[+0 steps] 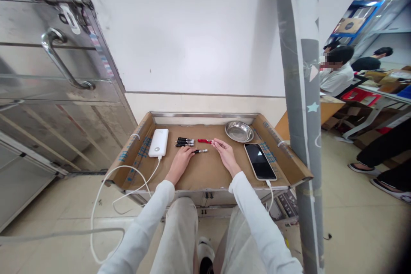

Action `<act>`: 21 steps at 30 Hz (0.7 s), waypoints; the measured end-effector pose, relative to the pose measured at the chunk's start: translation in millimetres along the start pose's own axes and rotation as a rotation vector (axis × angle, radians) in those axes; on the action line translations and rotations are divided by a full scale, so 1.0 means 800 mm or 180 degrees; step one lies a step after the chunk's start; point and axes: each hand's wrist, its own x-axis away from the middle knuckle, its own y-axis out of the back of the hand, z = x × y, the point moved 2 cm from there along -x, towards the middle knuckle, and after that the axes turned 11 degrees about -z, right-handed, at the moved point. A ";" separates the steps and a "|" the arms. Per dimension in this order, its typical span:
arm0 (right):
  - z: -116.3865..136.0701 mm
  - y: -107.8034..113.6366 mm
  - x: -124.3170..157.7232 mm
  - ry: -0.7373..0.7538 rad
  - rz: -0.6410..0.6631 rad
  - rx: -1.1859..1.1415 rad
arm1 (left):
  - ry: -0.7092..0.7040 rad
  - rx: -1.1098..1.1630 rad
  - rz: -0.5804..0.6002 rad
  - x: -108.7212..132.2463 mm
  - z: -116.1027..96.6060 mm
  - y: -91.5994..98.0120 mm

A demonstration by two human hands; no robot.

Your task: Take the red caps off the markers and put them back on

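Observation:
I sit at a small table lined with brown cardboard [205, 171]. My left hand [181, 159] rests on the cardboard, its fingers closed on the end of a black pen [200, 151]. My right hand [224, 153] reaches forward and pinches the tip of a red pen [203, 141]. A few more black pens [184, 142] lie side by side just beyond my left hand.
A white power bank [158, 142] with a trailing white cable [105, 197] lies at the left. A steel dish [239, 131] and a smartphone [260, 161] sit at the right. A grey pole [302, 115] stands at the right; metal cabinet [48, 72] at the left. People sit far right.

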 end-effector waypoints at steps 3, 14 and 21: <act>-0.002 0.001 -0.001 0.0286 -0.0059 0.0187 | -0.0268 -0.0419 -0.0088 -0.018 -0.008 -0.024; -0.009 -0.022 0.005 0.1752 0.0744 0.2552 | -0.0255 -0.0740 -0.0100 -0.048 -0.018 -0.048; -0.003 -0.012 0.016 0.2372 0.0716 0.3108 | -0.0329 -0.0367 -0.0206 -0.031 -0.028 -0.039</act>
